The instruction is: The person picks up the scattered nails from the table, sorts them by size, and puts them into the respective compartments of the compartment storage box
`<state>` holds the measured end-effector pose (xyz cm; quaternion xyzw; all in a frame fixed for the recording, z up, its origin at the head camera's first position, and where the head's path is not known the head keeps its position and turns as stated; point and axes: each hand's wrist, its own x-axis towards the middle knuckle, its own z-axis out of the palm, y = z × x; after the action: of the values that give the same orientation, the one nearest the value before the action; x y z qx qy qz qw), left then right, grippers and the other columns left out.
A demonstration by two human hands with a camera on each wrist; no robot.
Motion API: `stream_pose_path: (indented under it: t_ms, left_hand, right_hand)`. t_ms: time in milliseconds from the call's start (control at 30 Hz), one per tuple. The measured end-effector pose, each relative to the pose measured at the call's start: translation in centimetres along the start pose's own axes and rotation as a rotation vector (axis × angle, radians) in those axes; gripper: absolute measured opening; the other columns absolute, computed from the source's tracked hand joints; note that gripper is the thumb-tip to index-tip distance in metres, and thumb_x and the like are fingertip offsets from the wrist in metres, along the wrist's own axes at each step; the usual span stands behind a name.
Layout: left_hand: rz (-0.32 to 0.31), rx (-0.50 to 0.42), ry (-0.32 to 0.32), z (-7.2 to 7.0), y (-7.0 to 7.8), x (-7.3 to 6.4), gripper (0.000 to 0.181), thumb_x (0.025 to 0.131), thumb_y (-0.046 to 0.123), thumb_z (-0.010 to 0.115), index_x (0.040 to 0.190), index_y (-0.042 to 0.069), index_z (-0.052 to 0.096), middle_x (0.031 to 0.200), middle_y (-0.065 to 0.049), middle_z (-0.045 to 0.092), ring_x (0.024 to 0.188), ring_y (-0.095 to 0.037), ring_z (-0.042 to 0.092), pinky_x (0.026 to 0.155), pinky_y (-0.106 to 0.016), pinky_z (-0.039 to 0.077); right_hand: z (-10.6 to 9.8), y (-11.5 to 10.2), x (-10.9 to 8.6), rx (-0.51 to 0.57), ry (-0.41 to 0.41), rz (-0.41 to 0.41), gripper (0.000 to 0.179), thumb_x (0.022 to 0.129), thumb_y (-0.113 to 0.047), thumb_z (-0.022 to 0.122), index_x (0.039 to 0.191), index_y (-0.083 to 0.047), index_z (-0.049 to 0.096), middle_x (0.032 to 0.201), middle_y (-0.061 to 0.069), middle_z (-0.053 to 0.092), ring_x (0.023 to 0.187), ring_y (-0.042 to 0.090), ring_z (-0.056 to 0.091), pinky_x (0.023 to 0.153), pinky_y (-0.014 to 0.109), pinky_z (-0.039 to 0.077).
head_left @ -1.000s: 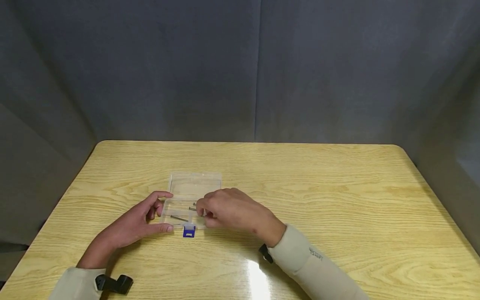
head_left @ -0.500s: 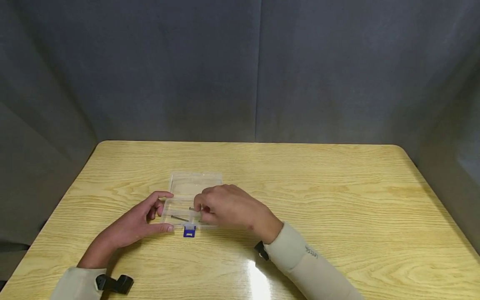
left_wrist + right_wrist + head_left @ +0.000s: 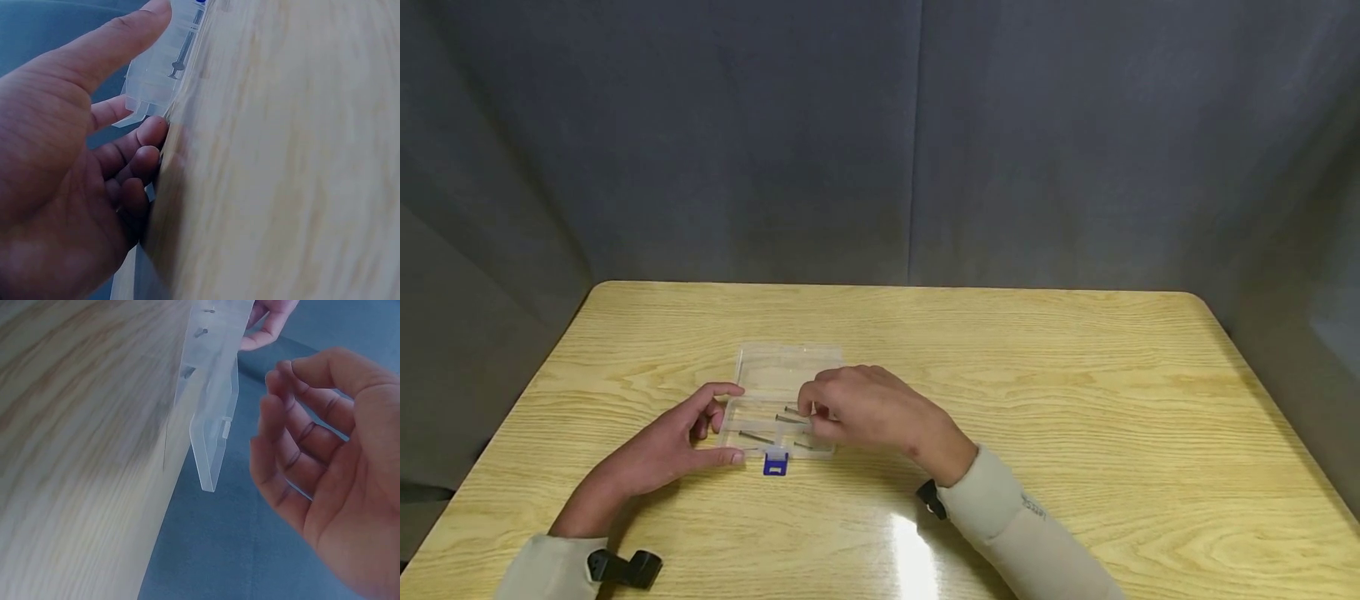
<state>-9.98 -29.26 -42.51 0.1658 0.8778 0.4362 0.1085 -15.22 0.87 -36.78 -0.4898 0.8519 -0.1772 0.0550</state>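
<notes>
A clear plastic compartment box [image 3: 751,408] lies on the table with its lid [image 3: 775,371] laid back and a blue latch [image 3: 776,463] in front. My left hand [image 3: 673,437] grips the box's left side, thumb at the front and index finger near the hinge. Over the right compartments hovers my right hand [image 3: 876,408]. Its fingers are loosely bent, thumb tip close to the index fingertip, and no object shows between them in the right wrist view [image 3: 331,444]. Several thin metal fasteners, nails or screws, lie inside; one long fastener [image 3: 182,55] has a flat head.
The wood-grain table [image 3: 1075,375] stretches out to the right of the box. Behind and beside it hang dark grey curtains [image 3: 760,150]. Black camera straps [image 3: 625,568] sit on both light sleeves.
My right hand has shifted slightly up and right over the box, and more fasteners show in the right compartments. The left hand keeps its grip on the box's side.
</notes>
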Motion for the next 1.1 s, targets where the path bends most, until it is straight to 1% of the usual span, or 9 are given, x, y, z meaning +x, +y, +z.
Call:
stream_pose_path:
  t_ms: [200,467,667,800,967,1033,1100]
  left_hand:
    - [0.012,0.01,-0.002,0.0,-0.2,0.0,0.075,0.087,0.027,0.086,0.147,0.012,0.043,0.098,-0.008,0.043,0.08,-0.018,0.042,0.069,-0.032,0.037]
    - [0.023,0.027,-0.006,-0.1,-0.4,0.1,0.077,0.09,0.027,0.083,0.151,0.012,0.038,0.098,-0.008,0.042,0.08,-0.018,0.041,0.068,-0.034,0.037]
    - [0.031,0.055,-0.012,-0.2,-0.4,0.3,0.075,0.092,0.029,0.081,0.151,0.014,0.038,0.097,-0.007,0.043,0.08,-0.018,0.042,0.068,-0.033,0.037]
    - [0.035,0.072,-0.026,-0.4,-0.2,0.3,0.075,0.093,0.03,0.081,0.152,0.015,0.037,0.096,-0.006,0.044,0.08,-0.017,0.043,0.068,-0.033,0.038]
    - [0.046,0.065,-0.034,-0.8,0.1,0.1,0.07,0.098,0.028,0.074,0.154,0.016,0.034,0.096,-0.006,0.048,0.079,-0.017,0.045,0.067,-0.033,0.04]
    - [0.052,0.07,-0.024,-1.0,0.3,-0.1,0.066,0.1,0.027,0.072,0.154,0.015,0.035,0.096,-0.005,0.05,0.078,-0.017,0.047,0.067,-0.033,0.041]
    - [0.059,0.1,0.005,-1.1,0.7,-0.2,0.061,0.1,0.028,0.071,0.152,0.014,0.041,0.096,-0.004,0.052,0.078,-0.017,0.049,0.066,-0.032,0.042]
  right_hand:
    - [-0.3,0.4,-1.1,0.038,-0.006,0.017,0.01,0.1,-0.017,0.067,0.107,-0.016,0.074,0.094,-0.01,0.065,0.077,0.002,0.056,0.07,0.025,0.047]
    - [-0.8,1.4,-2.6,0.067,0.015,0.042,0.018,0.099,-0.013,0.061,0.113,-0.017,0.072,0.096,-0.011,0.065,0.075,0.003,0.056,0.067,0.026,0.048]
    - [-1.3,2.2,-4.1,0.037,0.016,0.059,0.021,0.099,-0.011,0.06,0.115,-0.017,0.072,0.096,-0.011,0.063,0.072,0.005,0.054,0.066,0.027,0.047]
    - [-1.6,2.7,-5.1,0.015,0.017,0.067,0.02,0.1,-0.013,0.061,0.116,-0.017,0.072,0.098,-0.011,0.064,0.073,0.003,0.055,0.066,0.027,0.048]
    - [-1.7,3.3,-6.4,0.004,0.014,0.067,0.018,0.1,-0.017,0.062,0.116,-0.016,0.071,0.099,-0.009,0.066,0.075,0.004,0.057,0.069,0.029,0.049]
    - [-1.8,3.5,-6.8,0.002,0.014,0.06,0.019,0.101,-0.019,0.063,0.117,-0.015,0.071,0.101,-0.007,0.067,0.077,0.006,0.06,0.07,0.029,0.05]
    - [-1.8,3.8,-7.2,-0.002,0.02,0.045,0.02,0.102,-0.022,0.064,0.119,-0.014,0.07,0.104,-0.005,0.068,0.082,0.008,0.063,0.071,0.03,0.051]
